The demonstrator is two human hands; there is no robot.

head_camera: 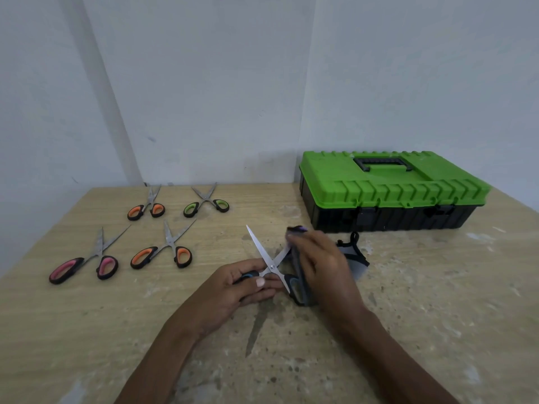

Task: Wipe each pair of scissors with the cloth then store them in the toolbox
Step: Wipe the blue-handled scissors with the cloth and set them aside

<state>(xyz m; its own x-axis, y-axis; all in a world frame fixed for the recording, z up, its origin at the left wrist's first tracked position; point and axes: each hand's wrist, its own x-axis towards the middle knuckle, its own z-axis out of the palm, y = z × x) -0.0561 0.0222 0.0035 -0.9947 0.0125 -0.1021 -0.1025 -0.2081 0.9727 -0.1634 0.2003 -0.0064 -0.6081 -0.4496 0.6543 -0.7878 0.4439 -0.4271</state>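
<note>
My left hand [233, 287] grips the blue-and-black handle of a pair of scissors [264, 252] held spread open above the table. My right hand [320, 263] holds a grey cloth [354, 258] with dark edging, pressed over the right-hand blade. Several other pairs lie open on the table at the left: an orange-handled pair [147, 209], a green-handled pair [207, 204], a pink-handled pair [84, 265] and a larger orange-handled pair [163, 253]. The toolbox [390, 193], black with a green lid, stands closed at the back right.
The wooden table [437, 316] is worn and blotchy. It stands in a corner of white walls [204, 97]. Its left edge runs diagonally past the pink scissors.
</note>
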